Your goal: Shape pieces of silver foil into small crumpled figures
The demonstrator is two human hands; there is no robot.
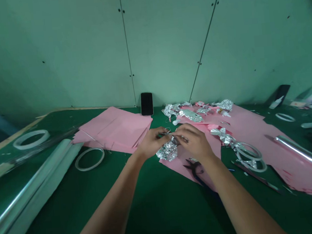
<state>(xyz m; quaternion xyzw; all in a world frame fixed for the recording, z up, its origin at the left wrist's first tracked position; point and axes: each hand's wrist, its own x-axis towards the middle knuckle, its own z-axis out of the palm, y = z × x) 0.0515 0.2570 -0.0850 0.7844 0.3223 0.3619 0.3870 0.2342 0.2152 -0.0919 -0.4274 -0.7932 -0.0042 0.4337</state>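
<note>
My left hand [151, 143] and my right hand [193, 143] meet above the green mat [159, 215]. Small metal scissors [168, 132] sit at the left fingertips, their loops showing and their blades partly hidden. A crumpled piece of aluminium foil [166, 151] hangs between the hands, its upper end at the right fingers. Under the right wrist lie black-handled scissors [193, 168] on a pink paper sheet [174, 168].
A stack of pink paper [116, 129] lies left of my hands, with a black phone [146, 104] against the wall behind. Foil scraps [191, 114], rings of clear tape [89, 159] and foil rolls [304, 155] surround my hands.
</note>
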